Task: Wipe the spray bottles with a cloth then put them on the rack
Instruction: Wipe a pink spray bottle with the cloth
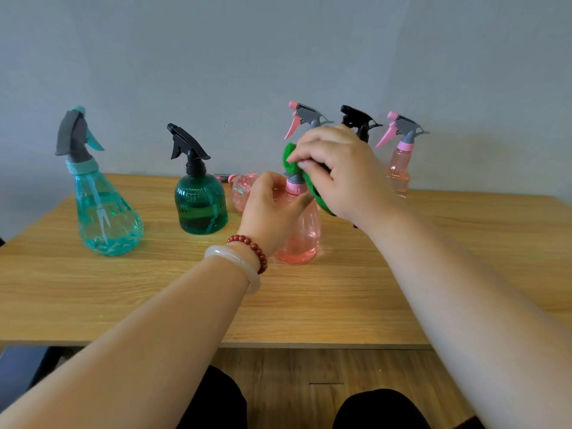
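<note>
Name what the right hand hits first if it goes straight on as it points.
Probably the front pink bottle, at its neck: the right hand holds the green cloth against it, though depth is unclear.

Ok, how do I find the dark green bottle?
Look at the left half of the light wooden table. Between the tall teal cone-shaped spray bottle and the person's left hand stands a squat dark green plastic bottle. Unlike its pale neighbours, it's dome-shaped with a black trigger.
</note>
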The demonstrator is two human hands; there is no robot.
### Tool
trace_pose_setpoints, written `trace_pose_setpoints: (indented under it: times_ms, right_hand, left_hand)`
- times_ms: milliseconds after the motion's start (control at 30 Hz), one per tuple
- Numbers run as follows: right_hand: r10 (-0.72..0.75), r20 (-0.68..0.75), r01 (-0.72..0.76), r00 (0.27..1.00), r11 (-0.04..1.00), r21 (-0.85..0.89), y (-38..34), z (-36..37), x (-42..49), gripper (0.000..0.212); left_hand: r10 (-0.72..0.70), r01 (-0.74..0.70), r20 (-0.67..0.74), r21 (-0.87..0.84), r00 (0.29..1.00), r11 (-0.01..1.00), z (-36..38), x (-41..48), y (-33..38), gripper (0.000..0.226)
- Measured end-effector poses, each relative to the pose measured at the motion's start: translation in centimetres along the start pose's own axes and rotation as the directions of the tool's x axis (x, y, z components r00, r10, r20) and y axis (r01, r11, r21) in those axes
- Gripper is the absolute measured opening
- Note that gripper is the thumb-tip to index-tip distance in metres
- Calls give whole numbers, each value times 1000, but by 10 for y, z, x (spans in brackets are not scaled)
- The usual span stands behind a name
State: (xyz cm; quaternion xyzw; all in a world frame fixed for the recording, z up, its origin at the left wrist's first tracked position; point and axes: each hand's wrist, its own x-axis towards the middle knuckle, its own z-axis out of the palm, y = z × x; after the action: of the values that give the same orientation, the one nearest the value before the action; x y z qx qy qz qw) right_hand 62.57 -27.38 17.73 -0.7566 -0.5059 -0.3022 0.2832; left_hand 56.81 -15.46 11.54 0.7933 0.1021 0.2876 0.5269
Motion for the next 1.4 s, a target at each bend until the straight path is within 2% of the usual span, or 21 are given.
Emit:
trace_pose_setpoints:
  times_ms: [67,200,267,367,467,567,633,700,800,900,967,1100,1267,1400]
  right_hand:
    - [9,1,-9,1000,1000,-5,1,-1,-2,18]
    - [164,-126,-171,978,984,-41,7,1,3,21]
    - [210,-135,-220,968,973,-65,6,2,8,22]
    - [181,-103,-188,978,981,-57,3,-1,8,21]
    - [119,-40,-121,992,992,-36,-2,-6,2,20]
    - [56,6,-55,998,997,-62,-7,-9,-3,19]
    - [90,17,-89,996,994,-60,-5,-13,-4,18]
    - [184,-31,-186,982,980,-68,1,-14,-4,18]
    - [258,-229,-277,938,959,-55,6,-15,-8,17]
    - [158,-337,-194,928,978,-75,-4,-15,-12,16]
    - [41,-319,-77,947,992,-101,-12,-13,-11,15]
    - [-170,-261,127,950,977,-174,-13,-2,-2,17]
    - [-254,-353,145,900,940,-308,6,16,-25,15]
    - [-278,-397,132,875,925,-358,14,23,-43,17]
  left_hand:
    - [1,-2,37,18,999,1000,1,0,1,31]
    - [38,-51,124,108,992,993,5,-2,2,13]
    - [22,-34,172,65,985,997,3,-4,2,14]
    - [19,-9,225,-46,974,999,-1,-9,0,12]
    - [47,-49,189,7,981,999,-2,-8,-4,12]
    - [66,-73,78,95,995,993,0,-4,-9,28]
    - [90,-95,40,168,995,981,2,-3,-11,39]
    - [85,-93,47,210,995,973,4,-3,-12,39]
    - [92,-106,103,146,990,984,5,-9,-14,24]
    - [120,-123,165,11,979,992,5,-18,-17,22]
    - [111,-111,195,-13,974,994,7,-20,-20,23]
    - [109,-119,190,39,976,992,10,-21,-22,42]
    - [104,-109,180,17,978,994,13,-18,-26,50]
    - [119,-129,186,43,975,991,16,-16,-28,47]
